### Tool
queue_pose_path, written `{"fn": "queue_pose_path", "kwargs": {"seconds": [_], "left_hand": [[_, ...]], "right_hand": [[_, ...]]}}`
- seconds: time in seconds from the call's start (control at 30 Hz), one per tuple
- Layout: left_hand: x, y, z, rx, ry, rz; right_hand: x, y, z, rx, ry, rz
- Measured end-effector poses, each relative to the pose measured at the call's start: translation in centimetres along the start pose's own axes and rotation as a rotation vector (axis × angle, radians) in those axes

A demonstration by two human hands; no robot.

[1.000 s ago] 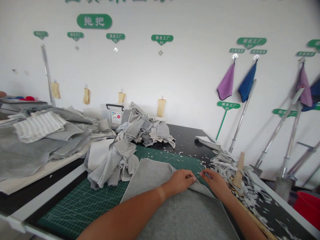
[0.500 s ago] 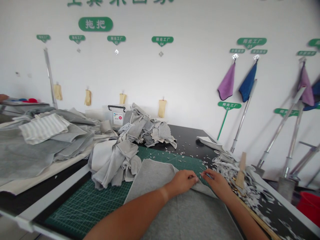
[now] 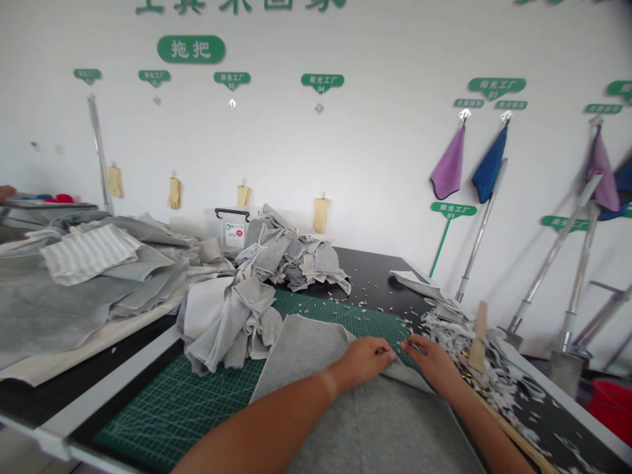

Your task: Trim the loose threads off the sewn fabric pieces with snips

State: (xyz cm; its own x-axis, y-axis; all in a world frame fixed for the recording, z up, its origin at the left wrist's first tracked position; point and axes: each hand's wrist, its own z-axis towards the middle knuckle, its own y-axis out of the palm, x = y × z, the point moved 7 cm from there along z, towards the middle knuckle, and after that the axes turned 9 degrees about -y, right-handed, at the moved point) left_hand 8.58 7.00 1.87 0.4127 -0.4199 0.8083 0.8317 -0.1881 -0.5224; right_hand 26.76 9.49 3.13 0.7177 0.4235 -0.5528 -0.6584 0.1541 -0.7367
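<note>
A large grey cloth (image 3: 380, 421) lies across the green cutting mat (image 3: 162, 408), its far right edge lifted. My left hand (image 3: 368, 359) pinches that raised edge between thumb and fingers. Close beside it on the right, my right hand (image 3: 429, 359) is closed on a small thin tool (image 3: 416, 346) with a bluish metal look. Its tip points toward the cloth edge near my left fingers. Whether it is tweezers or thread snips is too small to tell.
Bunched grey cloths (image 3: 230, 322) lie left of my hands, with another heap (image 3: 291, 253) behind. A wide stack of fabric (image 3: 99, 289) covers the table's left. Fabric scraps (image 3: 498, 375), scissors and a wooden strip (image 3: 478, 339) lie right. Long-handled tools lean on the wall.
The view has shifted very slightly. Both hands stay at the same cloth edge, with hardly any visible movement.
</note>
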Motion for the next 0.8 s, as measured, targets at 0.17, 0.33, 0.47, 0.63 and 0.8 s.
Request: {"fn": "queue_pose_path", "kwargs": {"seconds": [0.17,0.33,0.47,0.63,0.8], "left_hand": [[0.0,0.0,0.0,-0.003,-0.014,0.012],[0.1,0.0,0.0,-0.005,-0.014,0.018],[0.0,0.0,0.0,0.016,-0.017,-0.001],[0.4,-0.4,-0.1,0.057,-0.01,-0.035],[1.1,-1.1,-0.3,0.116,-0.001,-0.091]], "right_hand": [[-0.2,-0.1,0.0,-0.009,0.001,-0.017],[-0.7,-0.2,0.0,-0.035,-0.003,-0.003],[-1.3,-0.3,-0.1,-0.053,-0.027,0.005],[-2.6,-0.3,-0.3,-0.103,-0.071,0.068],[-3.3,-0.2,-0.4,-0.164,-0.089,0.141]]}}
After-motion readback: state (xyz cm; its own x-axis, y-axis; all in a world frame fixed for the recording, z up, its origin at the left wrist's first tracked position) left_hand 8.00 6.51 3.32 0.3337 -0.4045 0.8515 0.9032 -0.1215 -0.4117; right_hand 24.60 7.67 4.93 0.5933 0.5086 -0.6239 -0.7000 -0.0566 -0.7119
